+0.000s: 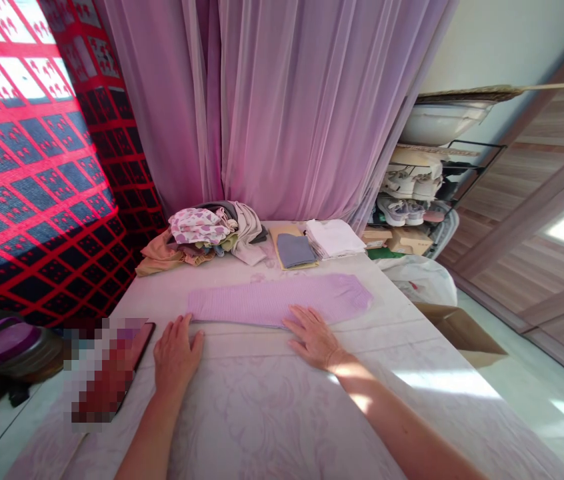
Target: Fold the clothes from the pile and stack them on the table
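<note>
Purple curtain (282,100), white basin (437,125) above shoes (402,212)

Ahead of me, a lilac curtain (282,113) hangs behind the pale, floral-patterned tabletop (252,407). On my left hangs a red-gridded dark cloth (27,173), partly sunlit. To my right I see a pale wall (502,40), a black-framed rack (477,144) and wood-grain doors (542,140); sunlight brightens the doors and pale floor (527,373).

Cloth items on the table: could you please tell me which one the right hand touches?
The lilac cloth, lying flat beneath the right hand; the crumpled pile, white stack and folded pieces lie farther back.
</note>
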Demonstrator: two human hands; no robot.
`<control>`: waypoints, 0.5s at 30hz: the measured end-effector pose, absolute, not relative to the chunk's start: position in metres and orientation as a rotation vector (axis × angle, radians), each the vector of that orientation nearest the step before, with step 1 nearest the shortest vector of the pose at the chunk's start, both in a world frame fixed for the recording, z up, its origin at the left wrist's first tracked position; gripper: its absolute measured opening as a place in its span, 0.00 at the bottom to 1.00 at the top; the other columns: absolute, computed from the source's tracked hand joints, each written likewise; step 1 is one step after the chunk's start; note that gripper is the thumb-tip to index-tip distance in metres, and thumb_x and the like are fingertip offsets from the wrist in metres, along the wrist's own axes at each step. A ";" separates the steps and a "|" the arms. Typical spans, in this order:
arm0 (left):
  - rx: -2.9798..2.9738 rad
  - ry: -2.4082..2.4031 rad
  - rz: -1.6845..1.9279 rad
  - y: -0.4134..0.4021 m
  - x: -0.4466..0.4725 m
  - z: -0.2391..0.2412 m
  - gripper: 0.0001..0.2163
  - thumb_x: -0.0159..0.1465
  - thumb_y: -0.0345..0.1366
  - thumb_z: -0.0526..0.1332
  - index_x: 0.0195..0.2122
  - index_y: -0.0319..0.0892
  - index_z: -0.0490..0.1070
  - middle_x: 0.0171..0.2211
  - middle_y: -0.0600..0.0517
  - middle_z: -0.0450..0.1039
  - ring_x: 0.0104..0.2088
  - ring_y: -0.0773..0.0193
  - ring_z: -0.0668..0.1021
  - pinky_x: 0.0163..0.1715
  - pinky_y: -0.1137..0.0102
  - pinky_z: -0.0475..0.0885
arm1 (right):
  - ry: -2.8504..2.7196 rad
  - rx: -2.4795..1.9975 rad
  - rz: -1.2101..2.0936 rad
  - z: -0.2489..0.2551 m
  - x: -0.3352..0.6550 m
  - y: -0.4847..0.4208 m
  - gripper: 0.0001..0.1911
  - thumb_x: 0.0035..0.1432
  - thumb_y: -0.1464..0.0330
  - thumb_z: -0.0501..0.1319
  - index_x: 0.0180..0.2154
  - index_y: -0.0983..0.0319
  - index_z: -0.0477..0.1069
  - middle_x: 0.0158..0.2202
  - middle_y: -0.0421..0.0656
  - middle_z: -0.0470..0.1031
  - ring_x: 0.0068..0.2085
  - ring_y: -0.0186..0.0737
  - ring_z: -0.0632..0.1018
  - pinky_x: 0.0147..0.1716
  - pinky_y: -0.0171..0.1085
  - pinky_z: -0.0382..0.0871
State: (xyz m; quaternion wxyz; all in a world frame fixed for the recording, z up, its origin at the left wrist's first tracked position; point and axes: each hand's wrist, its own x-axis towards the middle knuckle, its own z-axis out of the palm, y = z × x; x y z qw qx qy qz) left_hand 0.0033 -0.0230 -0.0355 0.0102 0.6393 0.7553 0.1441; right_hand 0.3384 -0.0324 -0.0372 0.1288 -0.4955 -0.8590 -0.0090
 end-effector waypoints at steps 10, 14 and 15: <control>2.003 2.411 0.383 -0.022 0.004 -0.034 0.25 0.67 0.41 0.48 0.62 0.36 0.60 0.62 0.40 0.62 0.62 0.49 0.63 0.57 0.53 0.62 | -2.419 -1.467 0.055 -0.044 0.320 -0.033 0.20 0.65 0.59 0.52 0.56 0.51 0.69 0.61 0.45 0.66 0.62 0.45 0.63 0.60 0.50 0.52; 2.015 2.417 0.363 -0.020 0.002 -0.035 0.25 0.67 0.42 0.46 0.62 0.36 0.61 0.61 0.40 0.64 0.62 0.49 0.63 0.57 0.53 0.62 | -2.387 -1.466 0.074 -0.040 0.319 -0.034 0.19 0.65 0.60 0.53 0.54 0.51 0.70 0.59 0.44 0.68 0.61 0.45 0.64 0.59 0.49 0.52; 2.016 2.420 0.357 -0.020 0.002 -0.035 0.25 0.67 0.43 0.46 0.62 0.36 0.61 0.60 0.40 0.64 0.62 0.49 0.64 0.57 0.53 0.62 | -2.380 -1.465 0.082 -0.039 0.319 -0.034 0.18 0.64 0.60 0.54 0.54 0.51 0.71 0.59 0.44 0.68 0.61 0.45 0.64 0.59 0.49 0.52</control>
